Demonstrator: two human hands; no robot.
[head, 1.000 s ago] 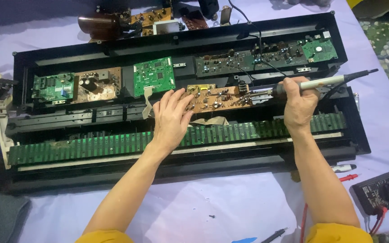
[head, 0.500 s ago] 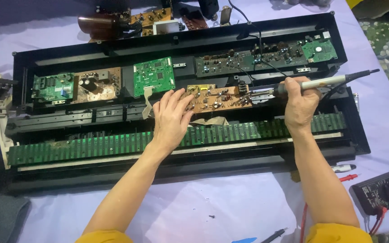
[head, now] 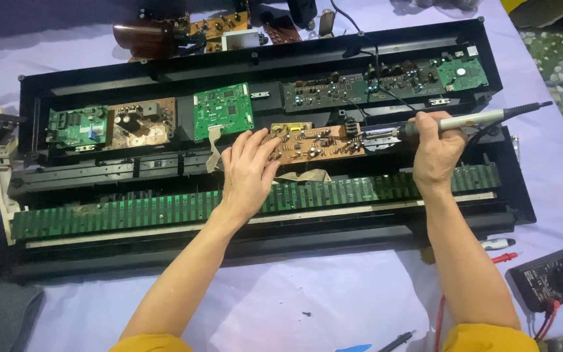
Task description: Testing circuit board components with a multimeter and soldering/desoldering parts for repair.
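Your left hand (head: 249, 171) lies flat with fingers spread on the brown circuit board (head: 314, 142) at the open keyboard case's (head: 262, 65) centre, steadying it, while your right hand (head: 436, 151) at three o'clock grips the soldering iron (head: 454, 124), tip meeting the board's edge.

Green boards (head: 223, 109), a brown board (head: 313, 143), black casing (head: 131, 78), seemingly lilac cloth (head: 333, 300).

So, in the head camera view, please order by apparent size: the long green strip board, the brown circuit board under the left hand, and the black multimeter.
1. Long green strip board: clearly largest, spanning most of the open case.
2. Brown circuit board, touched by the left hand.
3. Black multimeter: looks close to the brown board, and it is cut off by the frame edge, so ranks 2 and 3 are unsure.
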